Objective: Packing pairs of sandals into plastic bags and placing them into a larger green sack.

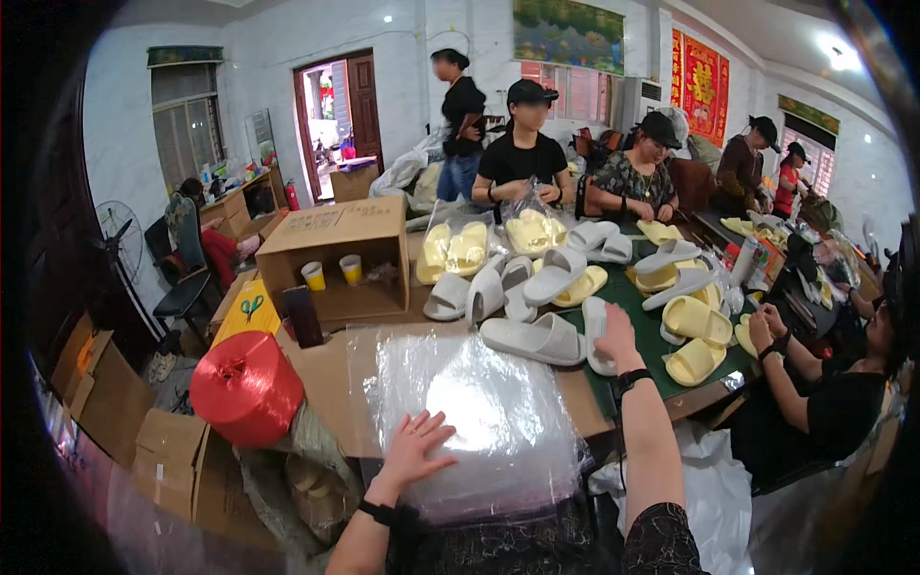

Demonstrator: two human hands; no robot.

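My left hand (pixel 419 452) lies with its fingers spread on a stack of clear plastic bags (pixel 479 383) at the front of the table. My right hand (pixel 617 337) reaches farther out and grips a grey slipper (pixel 594 321) standing on its edge on the green mat; some of its fingers are hidden. Just left of that hand, another grey slipper (pixel 535 337) lies on its side. Several more grey slippers (pixel 558 276) sit beyond it in a loose heap. Yellow slippers (pixel 698 321) rest to the right of my right hand.
A cardboard box (pixel 335 225) on its side holds two yellow-and-white cups. Red twine (pixel 246 388) stands at the left, near green-handled scissors (pixel 251 307). Bagged yellow slippers (pixel 455 251) lie at the far side. Co-workers (pixel 525 153) work around the table, one close on the right.
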